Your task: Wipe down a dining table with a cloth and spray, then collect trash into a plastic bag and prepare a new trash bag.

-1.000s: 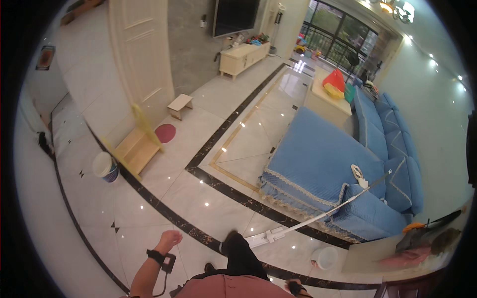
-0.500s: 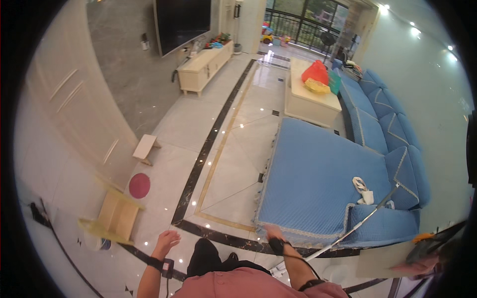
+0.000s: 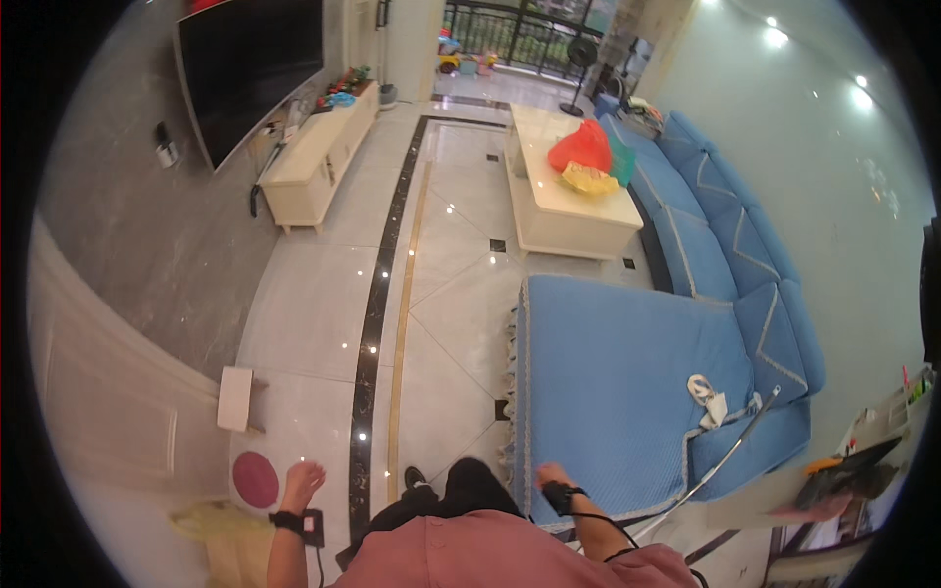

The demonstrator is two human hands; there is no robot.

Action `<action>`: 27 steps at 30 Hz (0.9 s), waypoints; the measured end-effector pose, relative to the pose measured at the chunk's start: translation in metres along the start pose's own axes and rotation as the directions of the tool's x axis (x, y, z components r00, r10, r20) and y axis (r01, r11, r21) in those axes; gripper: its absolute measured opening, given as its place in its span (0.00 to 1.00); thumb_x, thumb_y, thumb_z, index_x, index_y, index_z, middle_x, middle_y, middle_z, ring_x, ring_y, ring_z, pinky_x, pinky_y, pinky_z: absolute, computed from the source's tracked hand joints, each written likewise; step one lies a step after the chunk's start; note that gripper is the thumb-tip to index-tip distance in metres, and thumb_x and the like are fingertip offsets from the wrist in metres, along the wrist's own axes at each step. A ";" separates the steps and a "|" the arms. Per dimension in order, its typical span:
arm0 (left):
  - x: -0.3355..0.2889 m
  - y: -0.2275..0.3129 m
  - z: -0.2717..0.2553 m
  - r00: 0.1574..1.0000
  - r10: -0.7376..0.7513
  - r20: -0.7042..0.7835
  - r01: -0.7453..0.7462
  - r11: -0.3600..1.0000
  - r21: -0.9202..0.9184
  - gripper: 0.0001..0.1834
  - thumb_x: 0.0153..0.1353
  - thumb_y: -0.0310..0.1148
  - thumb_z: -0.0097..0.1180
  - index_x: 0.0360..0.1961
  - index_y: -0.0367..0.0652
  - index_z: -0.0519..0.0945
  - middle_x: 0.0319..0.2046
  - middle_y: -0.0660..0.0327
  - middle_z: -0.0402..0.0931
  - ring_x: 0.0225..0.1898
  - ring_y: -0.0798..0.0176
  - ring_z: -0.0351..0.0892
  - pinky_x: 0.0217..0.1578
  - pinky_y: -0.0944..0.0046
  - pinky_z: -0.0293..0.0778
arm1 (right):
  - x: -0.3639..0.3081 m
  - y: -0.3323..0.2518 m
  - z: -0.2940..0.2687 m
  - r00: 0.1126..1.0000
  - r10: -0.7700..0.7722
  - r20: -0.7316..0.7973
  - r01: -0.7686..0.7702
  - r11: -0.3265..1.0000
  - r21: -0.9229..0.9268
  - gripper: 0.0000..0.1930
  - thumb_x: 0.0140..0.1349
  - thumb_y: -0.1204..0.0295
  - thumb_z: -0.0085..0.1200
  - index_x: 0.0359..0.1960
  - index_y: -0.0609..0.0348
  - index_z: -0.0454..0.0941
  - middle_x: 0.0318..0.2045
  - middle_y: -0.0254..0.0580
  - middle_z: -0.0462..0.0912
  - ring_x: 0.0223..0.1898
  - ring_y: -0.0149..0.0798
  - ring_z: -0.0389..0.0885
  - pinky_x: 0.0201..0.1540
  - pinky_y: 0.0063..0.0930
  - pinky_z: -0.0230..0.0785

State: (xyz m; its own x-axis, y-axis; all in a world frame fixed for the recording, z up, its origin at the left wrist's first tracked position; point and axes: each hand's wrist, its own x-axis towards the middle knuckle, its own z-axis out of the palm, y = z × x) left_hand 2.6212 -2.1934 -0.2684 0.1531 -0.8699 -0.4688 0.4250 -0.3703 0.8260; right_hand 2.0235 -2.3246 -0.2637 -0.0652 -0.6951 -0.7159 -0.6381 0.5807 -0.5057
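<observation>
My left hand (image 3: 305,479) hangs empty at my left side, its fingers loosely bent. A dark wristband with a small box circles that wrist. On the other side, my right hand (image 3: 552,475) is beside the near left edge of the blue sofa (image 3: 618,382), relaxed and with nothing visible in it. A black band and cable run along that forearm. A long pale pole (image 3: 730,453) leans across the sofa's near right corner; its lower end is hidden. Small white items (image 3: 708,400) lie on the sofa cover, too small to name.
Ahead stands a cream coffee table (image 3: 573,235) bearing a red plastic bag (image 3: 580,147) and a yellow bag (image 3: 590,179). Along the left are a low TV cabinet (image 3: 314,176), a small stool (image 3: 235,400), a round maroon mat (image 3: 256,480) and a small wooden chair (image 3: 235,559).
I have moved forward and my view has turned left. The stool, mat and chair now sit lower in the picture. Both hands remain at my sides, and one foot has stepped ahead.
</observation>
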 end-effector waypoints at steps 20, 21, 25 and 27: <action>0.489 0.375 0.181 0.919 -0.300 -0.256 0.324 0.944 0.055 0.10 0.59 0.29 0.45 0.24 0.35 0.68 0.25 0.55 0.70 0.31 0.56 0.74 0.32 0.64 0.73 | 0.408 -0.415 -0.097 0.908 -0.079 -0.411 0.033 0.993 -0.117 0.11 0.50 0.68 0.48 0.21 0.63 0.79 0.26 0.53 0.80 0.27 0.52 0.78 0.31 0.38 0.71; 0.503 0.375 0.164 0.993 -0.115 -0.003 0.107 0.908 0.405 0.12 0.60 0.30 0.45 0.21 0.37 0.65 0.20 0.57 0.68 0.27 0.57 0.73 0.27 0.67 0.71 | 0.410 -0.491 -0.123 0.931 -0.326 -0.166 0.222 0.864 -0.452 0.10 0.50 0.72 0.46 0.21 0.65 0.78 0.27 0.54 0.79 0.26 0.51 0.78 0.32 0.41 0.70; 0.577 0.395 0.161 0.855 -0.441 -0.272 0.453 0.891 -0.021 0.06 0.58 0.29 0.46 0.25 0.40 0.66 0.18 0.60 0.65 0.24 0.57 0.74 0.17 0.72 0.63 | 0.502 -0.669 -0.111 0.824 -0.478 -0.305 0.518 0.854 0.059 0.11 0.47 0.69 0.47 0.21 0.68 0.73 0.23 0.62 0.75 0.29 0.60 0.74 0.31 0.43 0.66; 0.614 0.412 0.160 0.865 -0.429 -0.261 0.449 0.893 0.018 0.11 0.59 0.29 0.46 0.20 0.44 0.64 0.15 0.62 0.65 0.20 0.65 0.69 0.18 0.72 0.64 | 0.512 -0.726 -0.123 0.856 -0.510 -0.082 0.516 0.852 0.091 0.11 0.48 0.69 0.46 0.22 0.68 0.71 0.23 0.63 0.74 0.29 0.59 0.73 0.32 0.42 0.66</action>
State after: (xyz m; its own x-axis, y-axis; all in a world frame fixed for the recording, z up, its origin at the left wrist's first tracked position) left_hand 2.7473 -2.9318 -0.1658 0.1830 -0.5084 -0.8415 0.4322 -0.7272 0.5333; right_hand 2.3588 -3.1544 -0.2039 0.2070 -0.9261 -0.3155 -0.5072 0.1741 -0.8441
